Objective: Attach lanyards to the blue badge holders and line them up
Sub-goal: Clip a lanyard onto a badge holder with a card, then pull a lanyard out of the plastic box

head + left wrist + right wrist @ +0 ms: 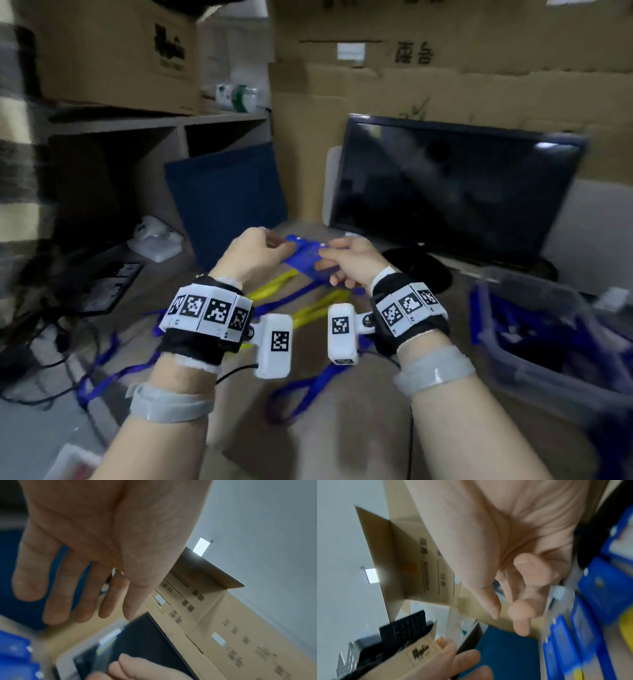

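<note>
Several blue badge holders (303, 257) lie side by side on the table; they also show as a row of blue badge holders (13, 650) in the left wrist view and as blue badge holders (583, 635) in the right wrist view. Yellow lanyards (274, 284) and blue lanyards (298, 390) trail from them towards me. My left hand (255, 251) hovers at their left end, and in its wrist view the left hand (118, 615) has straight, bare fingers. My right hand (342, 260) is over their right end. In its own view the right hand (506, 620) has curled fingers with nothing visible between them.
A dark monitor (445, 192) stands just behind the holders. A clear bin (513, 363) with blue items sits at the right. A dark blue panel (226, 198) leans at the back. A keyboard (106, 287) and cables lie at the left. Cardboard boxes (479, 68) line the wall.
</note>
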The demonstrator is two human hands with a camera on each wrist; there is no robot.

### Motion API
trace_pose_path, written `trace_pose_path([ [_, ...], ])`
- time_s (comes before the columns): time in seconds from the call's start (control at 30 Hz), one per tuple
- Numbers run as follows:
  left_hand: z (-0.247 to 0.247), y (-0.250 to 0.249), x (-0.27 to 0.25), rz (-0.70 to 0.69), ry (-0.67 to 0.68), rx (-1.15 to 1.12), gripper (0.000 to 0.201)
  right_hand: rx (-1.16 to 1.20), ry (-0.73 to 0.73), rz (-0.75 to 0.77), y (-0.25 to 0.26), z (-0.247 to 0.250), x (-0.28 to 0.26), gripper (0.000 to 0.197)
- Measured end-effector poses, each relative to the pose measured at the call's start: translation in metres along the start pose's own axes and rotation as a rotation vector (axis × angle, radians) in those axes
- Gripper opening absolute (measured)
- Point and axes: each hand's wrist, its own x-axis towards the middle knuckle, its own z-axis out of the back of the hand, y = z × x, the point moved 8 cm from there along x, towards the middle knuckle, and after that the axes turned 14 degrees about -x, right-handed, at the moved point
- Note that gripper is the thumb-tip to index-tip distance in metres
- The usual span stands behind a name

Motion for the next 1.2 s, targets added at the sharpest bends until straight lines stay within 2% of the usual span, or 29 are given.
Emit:
trace_pose_path([
  [0.23, -0.195, -0.112, -0.010, -0.130, 0.278, -0.149, 0.022, 0.025, -0.300, -0.064, -0.077, 0.191, -0.089, 0.035],
  [0.43, -0.349, -0.173, -0.050, -0.155, 0.526, -0.220, 0.017, -0.048, -0.531, -0.272, -0.183, 0.309, -0.173, 0.021],
  [0.57, -0.428, -0.189, -0.077, -0.152, 0.668, -0.242, 0.016, -0.136, -0.588, -0.447, -0.256, 0.348, -0.221, 0.012],
  [0.73, -0.472, -0.194, -0.089, -0.154, 0.734, -0.228, 0.010, -0.157, -0.566, -0.674, -0.334, 0.355, -0.232, 0.046],
  [0.83, -0.480, -0.194, -0.085, -0.182, 0.758, -0.211, 0.011, -0.131, -0.490, -0.748, -0.347, 0.348, -0.227, 0.031],
  [0.87, -0.481, -0.194, -0.084, -0.190, 0.766, -0.216, 0.012, -0.130, -0.477, -0.752, -0.350, 0.347, -0.220, 0.035],
  [0.9, -0.481, -0.194, -0.082, -0.194, 0.771, -0.221, 0.013, -0.153, -0.451, -0.756, -0.355, 0.345, -0.212, 0.051],
  [0.97, -0.479, -0.191, -0.077, -0.185, 0.771, -0.243, 0.013, -0.286, -0.455, -0.804, -0.402, 0.353, -0.186, 0.118],
  [1.0, -0.479, -0.191, -0.075, -0.174, 0.771, -0.264, 0.012, -0.355, -0.439, -0.838, -0.431, 0.356, -0.173, 0.139],
  [1.03, -0.478, -0.190, -0.074, -0.162, 0.774, -0.286, 0.011, -0.352, -0.439, -0.836, -0.443, 0.358, -0.165, 0.136],
  [1.07, -0.477, -0.190, -0.073, -0.150, 0.780, -0.304, 0.011, -0.315, -0.445, -0.826, -0.433, 0.359, -0.166, 0.114],
  [1.13, -0.476, -0.191, -0.072, -0.134, 0.793, -0.316, 0.013, -0.220, -0.501, -0.791, -0.379, 0.354, -0.184, 0.047],
  [1.17, -0.474, -0.191, -0.072, -0.133, 0.793, -0.318, 0.016, -0.207, -0.539, -0.782, -0.372, 0.357, -0.188, 0.029],
  [1.2, -0.472, -0.192, -0.071, -0.134, 0.789, -0.320, 0.019, -0.192, -0.593, -0.765, -0.371, 0.363, -0.190, 0.024],
])
